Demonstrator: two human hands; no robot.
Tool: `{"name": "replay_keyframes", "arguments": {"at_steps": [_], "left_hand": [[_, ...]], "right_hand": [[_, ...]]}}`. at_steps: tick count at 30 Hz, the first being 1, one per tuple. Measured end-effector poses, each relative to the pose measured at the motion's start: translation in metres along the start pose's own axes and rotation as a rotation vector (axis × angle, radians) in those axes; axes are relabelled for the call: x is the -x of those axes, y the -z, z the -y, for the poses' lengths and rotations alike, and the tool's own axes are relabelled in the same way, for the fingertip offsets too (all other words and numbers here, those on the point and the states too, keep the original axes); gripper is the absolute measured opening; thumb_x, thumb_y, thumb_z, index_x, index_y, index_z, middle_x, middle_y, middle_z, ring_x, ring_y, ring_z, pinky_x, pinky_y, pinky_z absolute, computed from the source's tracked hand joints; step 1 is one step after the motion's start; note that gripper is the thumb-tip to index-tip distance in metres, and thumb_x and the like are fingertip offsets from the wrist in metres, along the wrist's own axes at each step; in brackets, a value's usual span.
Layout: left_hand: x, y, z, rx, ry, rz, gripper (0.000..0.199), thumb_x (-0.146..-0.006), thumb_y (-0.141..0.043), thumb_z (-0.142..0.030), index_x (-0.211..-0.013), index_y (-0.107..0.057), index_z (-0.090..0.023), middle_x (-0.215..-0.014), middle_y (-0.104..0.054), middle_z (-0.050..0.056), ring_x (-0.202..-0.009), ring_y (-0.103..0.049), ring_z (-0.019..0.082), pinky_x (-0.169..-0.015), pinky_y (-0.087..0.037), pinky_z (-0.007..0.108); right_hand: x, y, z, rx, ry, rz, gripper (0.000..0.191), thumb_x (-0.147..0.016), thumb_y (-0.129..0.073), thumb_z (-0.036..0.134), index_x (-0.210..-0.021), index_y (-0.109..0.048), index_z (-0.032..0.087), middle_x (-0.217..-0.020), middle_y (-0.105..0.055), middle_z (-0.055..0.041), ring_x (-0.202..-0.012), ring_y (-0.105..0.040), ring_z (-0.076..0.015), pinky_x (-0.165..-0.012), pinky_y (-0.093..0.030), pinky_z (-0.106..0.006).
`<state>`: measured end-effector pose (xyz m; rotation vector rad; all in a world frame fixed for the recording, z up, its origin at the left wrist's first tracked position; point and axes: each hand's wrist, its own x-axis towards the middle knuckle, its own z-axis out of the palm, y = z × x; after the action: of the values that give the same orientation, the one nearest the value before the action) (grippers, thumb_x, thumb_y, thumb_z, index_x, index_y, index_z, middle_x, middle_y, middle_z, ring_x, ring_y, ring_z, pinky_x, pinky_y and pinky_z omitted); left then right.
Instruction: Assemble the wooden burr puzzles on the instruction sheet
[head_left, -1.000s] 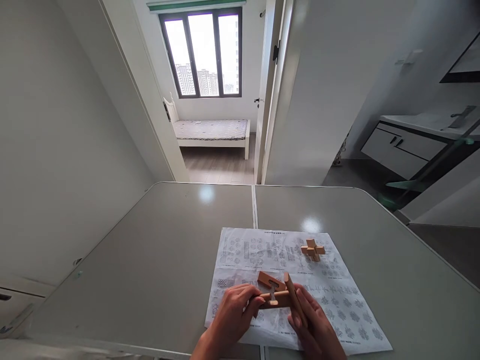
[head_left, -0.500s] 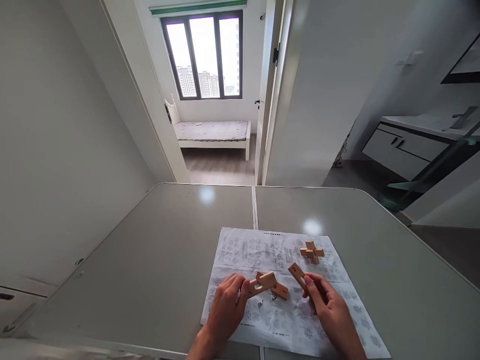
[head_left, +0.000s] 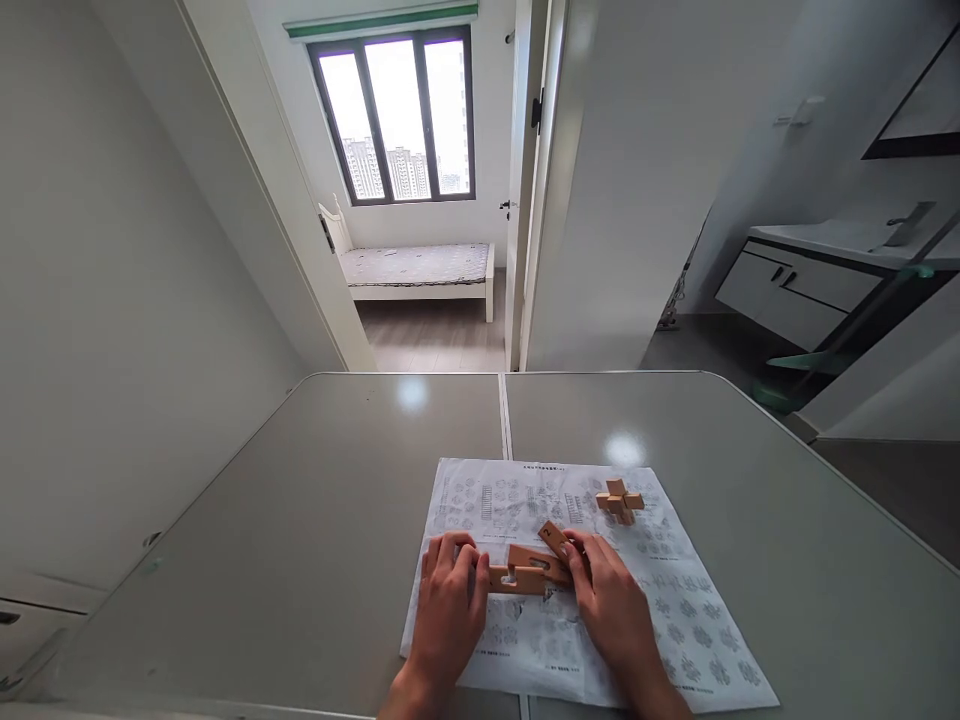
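My left hand (head_left: 450, 600) is closed on the left end of a notched wooden puzzle piece (head_left: 525, 580), held low over the printed sheet (head_left: 540, 660). Just behind it lies another wooden piece (head_left: 529, 556) with a slot, partly covered. Between thumb and fingers, my right hand (head_left: 606, 590) grips a wooden puzzle piece marked 2 (head_left: 553, 537), tilted and close to the other pieces. Whether these pieces touch is hard to tell. An assembled cross-shaped wooden puzzle (head_left: 619, 502) stands on the sheet's far right part.
The sheet carries rows of small printed diagrams and lies across the seam of a grey table (head_left: 337, 520). Beyond the table's far edge, a doorway opens on a room with a bed (head_left: 416, 265). A sink cabinet (head_left: 802, 290) stands at the right.
My right hand has moved left and inward with the piece marked 2. My left hand has lowered and levelled its piece beside the one on the sheet. The view has shifted slightly.
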<state>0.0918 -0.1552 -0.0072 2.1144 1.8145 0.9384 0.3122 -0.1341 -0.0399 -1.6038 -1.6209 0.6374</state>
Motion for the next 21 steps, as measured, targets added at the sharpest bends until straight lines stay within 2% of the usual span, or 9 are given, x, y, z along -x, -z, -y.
{"name": "replay_keyframes", "arguments": {"at_steps": [4,7,10,13,15,17,21], "left_hand": [[0.001,-0.001,0.002,-0.022,0.001,-0.023,0.019,-0.105,-0.046,-0.025,-0.09,-0.058,-0.022,-0.106,-0.063,0.007,-0.103,-0.06,0.026,-0.093,-0.051,0.045],[0.004,-0.002,0.003,-0.001,-0.024,-0.026,0.006,-0.102,-0.052,-0.024,-0.104,-0.058,-0.022,-0.118,-0.062,0.008,-0.113,-0.06,0.027,-0.098,-0.052,0.046],[0.006,-0.001,0.0,0.004,-0.074,0.002,0.026,-0.093,-0.064,-0.021,-0.118,-0.056,-0.024,-0.135,-0.058,0.01,-0.13,-0.054,0.029,-0.107,-0.049,0.05],[0.007,0.001,-0.004,-0.011,-0.165,0.106,0.05,-0.082,-0.076,-0.019,-0.127,-0.055,-0.027,-0.148,-0.055,0.009,-0.144,-0.044,0.033,-0.115,-0.044,0.053],[0.007,0.002,-0.005,-0.032,-0.237,0.179,0.065,-0.079,-0.082,-0.025,-0.137,-0.052,-0.029,-0.153,-0.052,0.009,-0.148,-0.04,0.035,-0.119,-0.039,0.056],[0.006,0.002,-0.005,-0.072,-0.29,0.219,0.073,-0.08,-0.082,-0.031,-0.145,-0.048,-0.03,-0.157,-0.05,0.008,-0.15,-0.038,0.035,-0.122,-0.035,0.059],[0.005,-0.002,0.0,-0.171,-0.306,0.211,0.069,-0.091,-0.072,-0.033,-0.154,-0.043,-0.032,-0.162,-0.045,0.006,-0.152,-0.036,0.032,-0.123,-0.033,0.056]], "right_hand": [[0.001,-0.006,0.011,-0.002,0.046,0.028,0.036,-0.105,-0.041,0.046,-0.109,-0.07,0.025,-0.11,-0.074,-0.0099,-0.099,-0.07,-0.0284,-0.082,-0.054,-0.037],[0.003,-0.012,0.022,-0.038,0.066,0.074,0.035,-0.105,-0.041,0.043,-0.11,-0.071,0.025,-0.107,-0.074,-0.0098,-0.097,-0.07,-0.0279,-0.082,-0.054,-0.037],[0.004,-0.016,0.032,-0.142,0.09,0.153,0.036,-0.106,-0.041,0.042,-0.113,-0.071,0.025,-0.111,-0.074,-0.0101,-0.101,-0.07,-0.0274,-0.089,-0.054,-0.037],[0.005,-0.016,0.037,-0.274,0.108,0.21,0.034,-0.105,-0.044,0.043,-0.116,-0.071,0.024,-0.116,-0.073,-0.0103,-0.108,-0.069,-0.0267,-0.094,-0.054,-0.036],[0.006,-0.013,0.037,-0.33,0.104,0.215,0.032,-0.104,-0.048,0.042,-0.116,-0.07,0.024,-0.119,-0.073,-0.01,-0.11,-0.069,-0.0263,-0.096,-0.054,-0.035],[0.008,-0.01,0.035,-0.361,0.089,0.206,0.03,-0.103,-0.05,0.042,-0.116,-0.07,0.024,-0.119,-0.073,-0.0096,-0.11,-0.069,-0.026,-0.096,-0.054,-0.035],[0.015,-0.005,0.029,-0.389,0.043,0.176,0.029,-0.102,-0.053,0.041,-0.117,-0.071,0.023,-0.119,-0.074,-0.01,-0.109,-0.07,-0.0266,-0.097,-0.055,-0.036]]}}
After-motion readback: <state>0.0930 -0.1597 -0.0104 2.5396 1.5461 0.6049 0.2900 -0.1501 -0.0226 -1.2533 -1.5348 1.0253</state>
